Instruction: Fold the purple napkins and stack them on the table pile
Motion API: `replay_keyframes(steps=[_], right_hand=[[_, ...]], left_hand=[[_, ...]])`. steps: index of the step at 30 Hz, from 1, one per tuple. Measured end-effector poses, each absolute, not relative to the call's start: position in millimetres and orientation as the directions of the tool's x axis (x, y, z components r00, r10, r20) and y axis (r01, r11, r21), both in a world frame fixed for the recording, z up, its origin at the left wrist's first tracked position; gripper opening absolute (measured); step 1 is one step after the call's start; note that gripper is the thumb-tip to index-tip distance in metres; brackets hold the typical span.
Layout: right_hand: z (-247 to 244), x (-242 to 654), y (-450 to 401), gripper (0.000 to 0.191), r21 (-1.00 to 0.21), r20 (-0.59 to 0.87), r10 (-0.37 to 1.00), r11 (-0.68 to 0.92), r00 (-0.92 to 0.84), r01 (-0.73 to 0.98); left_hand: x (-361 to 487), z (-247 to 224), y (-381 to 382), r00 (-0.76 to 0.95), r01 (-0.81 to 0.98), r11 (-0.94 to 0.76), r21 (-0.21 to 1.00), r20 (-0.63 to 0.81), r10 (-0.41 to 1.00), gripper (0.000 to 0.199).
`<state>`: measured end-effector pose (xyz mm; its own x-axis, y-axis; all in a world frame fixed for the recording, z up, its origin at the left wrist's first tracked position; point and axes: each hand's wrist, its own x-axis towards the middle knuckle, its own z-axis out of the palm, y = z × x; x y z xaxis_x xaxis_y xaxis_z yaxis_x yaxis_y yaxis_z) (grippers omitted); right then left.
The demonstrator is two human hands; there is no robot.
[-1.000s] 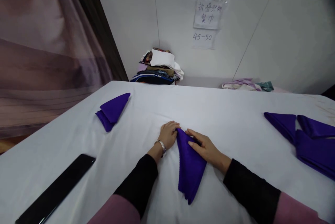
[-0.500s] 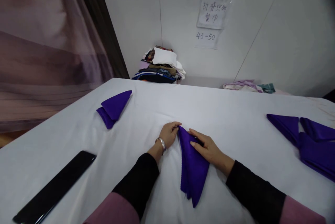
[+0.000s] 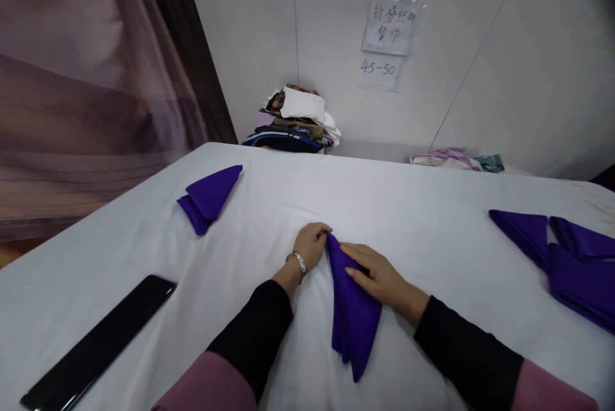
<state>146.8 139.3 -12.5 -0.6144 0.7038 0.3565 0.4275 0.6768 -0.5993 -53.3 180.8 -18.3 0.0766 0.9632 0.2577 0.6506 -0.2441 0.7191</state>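
Observation:
A purple cloth napkin point(image 3: 353, 328), folded into a narrow wedge, lies in front of me with its point facing away. My left hand point(image 3: 311, 246) pinches that far point between thumb and fingers; a silver bracelet circles the wrist. Across the napkin's upper right side rests my right hand point(image 3: 375, 273), its fingers stretched out and the thumb apart, pressing on the cloth. The napkin's near end shows several layered edges, one of them zigzag-cut.
Another folded purple napkin point(image 3: 214, 196) lies at the left; several more purple pieces point(image 3: 581, 280) are at the right. A glossy black slab point(image 3: 100, 344) rests front left on the white-covered table point(image 3: 423, 206). Behind stand stacked clothes point(image 3: 293, 120) and a wall sign point(image 3: 389, 24).
My right hand has slid slightly left and downward over the napkin, its fingers lying flatter. My left hand keeps its pinch on the point.

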Motion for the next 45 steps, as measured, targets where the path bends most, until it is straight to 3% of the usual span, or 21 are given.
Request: replay_keyframes(steps=[10,17,22,25,27,29,31,35,45], right_hand=[[-7,141,135,0.045,-0.391,0.252,0.694,0.71,-0.674,0.585],[-5,138,133,0.043,-0.335,0.242,0.709,0.701,-0.662,0.629],[-8,137,133,0.042,-0.325,0.267,0.707,0.706,-0.654,0.63],[-12,137,133,0.04,-0.38,0.302,0.718,0.694,-0.628,0.611],[-15,138,135,0.04,-0.424,0.308,0.732,0.678,-0.608,0.601],[-18,139,137,0.04,-0.47,0.309,0.74,0.665,-0.597,0.58],[-19,141,140,0.039,-0.564,0.308,0.756,0.634,-0.578,0.529],[-18,149,138,0.039,-0.727,0.281,0.84,0.502,-0.464,0.469],[-12,172,97,0.042,-0.844,0.186,0.965,0.254,-0.185,0.473]], left_hand=[[-54,-18,181,-0.027,0.705,-0.171,0.688,0.267,0.963,0.014],[-58,-13,177,-0.092,0.677,-0.147,0.721,0.281,0.955,0.017],[-46,5,151,-0.018,0.661,-0.232,0.714,0.324,0.946,0.021],[-24,15,111,0.187,0.656,-0.384,0.65,0.354,0.917,0.026],[-10,17,81,0.399,0.667,-0.514,0.539,0.323,0.858,0.041],[-2,13,56,0.487,0.717,-0.536,0.445,0.231,0.842,0.058],[1,6,41,0.49,0.778,-0.504,0.375,0.139,0.861,0.068],[-5,-2,34,0.468,0.842,-0.449,0.3,0.009,0.884,0.065],[-6,1,34,0.439,0.869,-0.423,0.255,-0.007,0.898,0.066]])
